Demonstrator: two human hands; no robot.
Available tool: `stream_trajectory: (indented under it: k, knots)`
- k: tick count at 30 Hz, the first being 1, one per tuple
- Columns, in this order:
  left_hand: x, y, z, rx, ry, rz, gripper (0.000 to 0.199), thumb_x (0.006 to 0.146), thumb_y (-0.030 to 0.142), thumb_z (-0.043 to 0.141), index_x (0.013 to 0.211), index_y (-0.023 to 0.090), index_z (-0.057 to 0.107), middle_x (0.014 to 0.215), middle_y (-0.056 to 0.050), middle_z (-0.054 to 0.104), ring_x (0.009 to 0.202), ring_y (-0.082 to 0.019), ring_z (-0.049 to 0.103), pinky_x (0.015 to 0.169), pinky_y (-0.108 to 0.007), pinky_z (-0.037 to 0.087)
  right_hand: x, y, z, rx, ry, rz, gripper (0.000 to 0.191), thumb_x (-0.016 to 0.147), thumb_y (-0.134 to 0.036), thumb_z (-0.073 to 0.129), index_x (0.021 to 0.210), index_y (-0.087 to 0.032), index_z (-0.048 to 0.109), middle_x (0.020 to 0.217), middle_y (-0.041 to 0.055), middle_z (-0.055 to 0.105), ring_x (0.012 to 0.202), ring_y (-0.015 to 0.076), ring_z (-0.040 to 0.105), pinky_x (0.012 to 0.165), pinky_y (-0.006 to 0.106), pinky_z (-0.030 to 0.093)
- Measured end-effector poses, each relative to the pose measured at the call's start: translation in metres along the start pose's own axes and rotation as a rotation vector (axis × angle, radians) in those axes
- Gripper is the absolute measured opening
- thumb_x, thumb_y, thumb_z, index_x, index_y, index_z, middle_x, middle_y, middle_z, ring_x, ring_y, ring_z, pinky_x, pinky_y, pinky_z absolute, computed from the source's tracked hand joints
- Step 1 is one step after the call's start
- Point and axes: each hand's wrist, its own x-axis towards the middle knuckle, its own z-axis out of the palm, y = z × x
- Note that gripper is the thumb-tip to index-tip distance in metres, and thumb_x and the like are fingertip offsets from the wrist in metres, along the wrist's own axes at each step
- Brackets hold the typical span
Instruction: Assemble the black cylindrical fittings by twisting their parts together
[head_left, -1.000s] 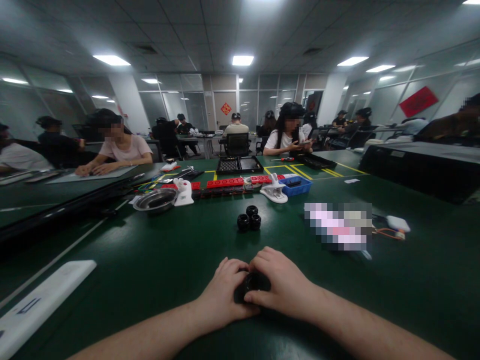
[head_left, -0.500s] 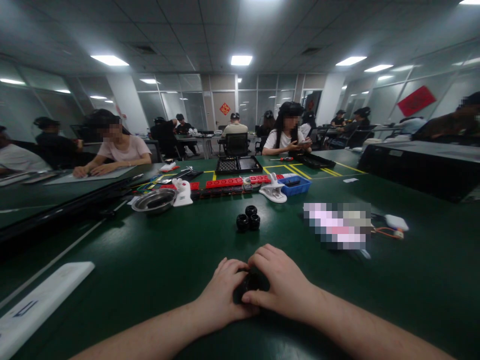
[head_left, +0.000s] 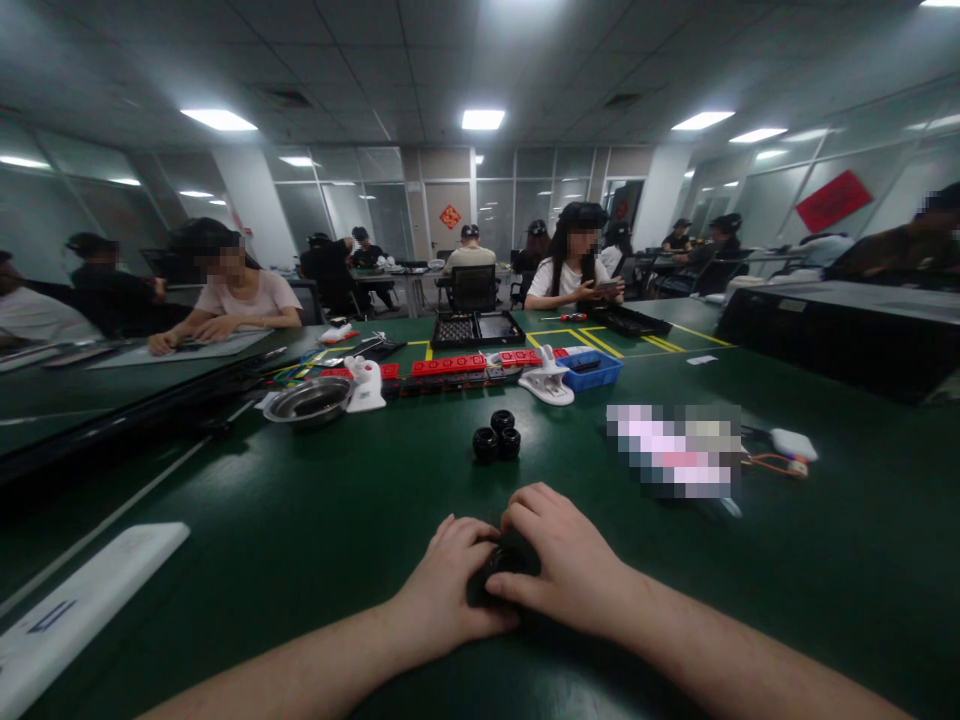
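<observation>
My left hand [head_left: 454, 580] and my right hand [head_left: 564, 556] curl around a small black ring-shaped piece [head_left: 510, 560], which looks like a toy tyre, low over the green table. The left fingers close on it from one side. On the other side, my right thumb and fingers grip it. Most of the piece is hidden by the fingers. Just beyond the hands, three similar black tyre-like pieces [head_left: 498, 438] stand grouped together on the table.
Farther back are a metal bowl [head_left: 309, 402], red strips [head_left: 448, 366], a white clip stand [head_left: 547, 382] and a blue tray [head_left: 600, 376]. A blurred-out item [head_left: 671, 450] lies to the right. At left is a long white piece [head_left: 90, 610]. Other people sit around the room.
My right hand has shifted slightly up and its thumb has moved a little over the black piece. My left hand stays nearly in place.
</observation>
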Motion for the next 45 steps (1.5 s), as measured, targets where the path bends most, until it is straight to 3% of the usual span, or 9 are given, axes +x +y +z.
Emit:
stream_trajectory:
  k: [4, 7, 15, 20, 24, 33, 37, 40, 45]
  knots:
    - [-0.0005, -0.0014, 0.0021, -0.002, 0.030, -0.005, 0.047, 0.060, 0.037, 0.067, 0.103, 0.024, 0.055, 0.107, -0.004, 0.052, 0.102, -0.025, 0.045, 0.098, -0.048, 0.021, -0.0008, -0.0003, -0.0018, 0.045, -0.067, -0.109, 0.017, 0.068, -0.025, 0.060, 0.083, -0.016, 0.059, 0.087, 0.0052, 0.054, 0.084, 0.0195, 0.046, 0.075, 0.032, 0.039]
    - [-0.0012, -0.0016, 0.0026, -0.010, 0.029, -0.013, 0.051, 0.060, 0.040, 0.066, 0.106, 0.024, 0.052, 0.108, -0.005, 0.051, 0.103, -0.026, 0.044, 0.099, -0.049, 0.020, -0.0026, -0.0023, -0.0043, 0.117, -0.116, -0.210, 0.030, 0.066, -0.011, 0.054, 0.095, -0.017, 0.057, 0.093, 0.0044, 0.055, 0.089, 0.0180, 0.045, 0.082, 0.031, 0.036]
    - [-0.0014, 0.0013, -0.0007, -0.007, 0.011, 0.000, 0.042, 0.059, 0.040, 0.067, 0.097, 0.024, 0.058, 0.107, -0.003, 0.052, 0.101, -0.025, 0.045, 0.096, -0.047, 0.024, -0.0001, -0.0024, -0.0035, -0.015, -0.037, -0.025, 0.033, 0.063, -0.043, 0.066, 0.080, -0.016, 0.055, 0.083, 0.0045, 0.053, 0.079, 0.0196, 0.046, 0.069, 0.033, 0.039]
    - [-0.0004, 0.0001, 0.0008, -0.013, 0.017, -0.005, 0.043, 0.060, 0.036, 0.066, 0.100, 0.023, 0.055, 0.107, -0.004, 0.051, 0.102, -0.025, 0.044, 0.099, -0.047, 0.019, -0.0011, -0.0026, -0.0009, 0.009, -0.085, -0.098, 0.020, 0.065, -0.025, 0.063, 0.080, -0.016, 0.055, 0.085, 0.0045, 0.053, 0.082, 0.0188, 0.045, 0.071, 0.030, 0.040]
    - [-0.0004, -0.0010, 0.0025, -0.019, 0.029, -0.018, 0.045, 0.059, 0.033, 0.066, 0.101, 0.023, 0.054, 0.104, -0.003, 0.052, 0.100, -0.024, 0.045, 0.099, -0.046, 0.020, -0.0031, -0.0032, -0.0011, 0.078, -0.125, -0.197, 0.028, 0.063, -0.012, 0.057, 0.091, -0.016, 0.055, 0.090, 0.0044, 0.054, 0.084, 0.0185, 0.045, 0.077, 0.031, 0.038]
    - [-0.0007, -0.0020, 0.0002, -0.027, -0.011, -0.008, 0.047, 0.059, 0.038, 0.069, 0.102, 0.024, 0.055, 0.108, -0.003, 0.051, 0.103, -0.026, 0.044, 0.098, -0.049, 0.019, 0.0002, 0.0008, 0.0002, -0.043, -0.038, -0.015, 0.028, 0.071, -0.043, 0.058, 0.077, -0.015, 0.056, 0.079, 0.0048, 0.054, 0.077, 0.0195, 0.046, 0.067, 0.032, 0.039]
    - [-0.0009, -0.0019, 0.0018, -0.026, 0.007, -0.007, 0.047, 0.060, 0.035, 0.066, 0.104, 0.024, 0.054, 0.108, -0.004, 0.051, 0.103, -0.025, 0.044, 0.100, -0.048, 0.018, -0.0004, -0.0018, -0.0009, 0.008, -0.116, -0.127, 0.017, 0.071, -0.024, 0.057, 0.085, -0.015, 0.059, 0.084, 0.0049, 0.056, 0.081, 0.0188, 0.048, 0.074, 0.031, 0.039]
    - [-0.0011, -0.0013, 0.0026, -0.014, 0.022, -0.020, 0.049, 0.060, 0.034, 0.065, 0.106, 0.023, 0.052, 0.108, -0.005, 0.051, 0.103, -0.025, 0.044, 0.100, -0.048, 0.018, -0.0016, -0.0048, -0.0038, 0.068, -0.164, -0.223, 0.031, 0.068, -0.013, 0.053, 0.098, -0.017, 0.056, 0.093, 0.0047, 0.057, 0.087, 0.0188, 0.048, 0.081, 0.032, 0.037]
    - [-0.0005, -0.0012, 0.0014, -0.007, 0.004, -0.014, 0.047, 0.060, 0.039, 0.066, 0.103, 0.024, 0.055, 0.108, -0.005, 0.051, 0.104, -0.027, 0.043, 0.098, -0.049, 0.019, -0.0015, -0.0036, -0.0035, 0.051, -0.083, -0.096, 0.027, 0.070, -0.028, 0.058, 0.095, -0.017, 0.054, 0.090, 0.0053, 0.056, 0.084, 0.0200, 0.048, 0.076, 0.034, 0.038]
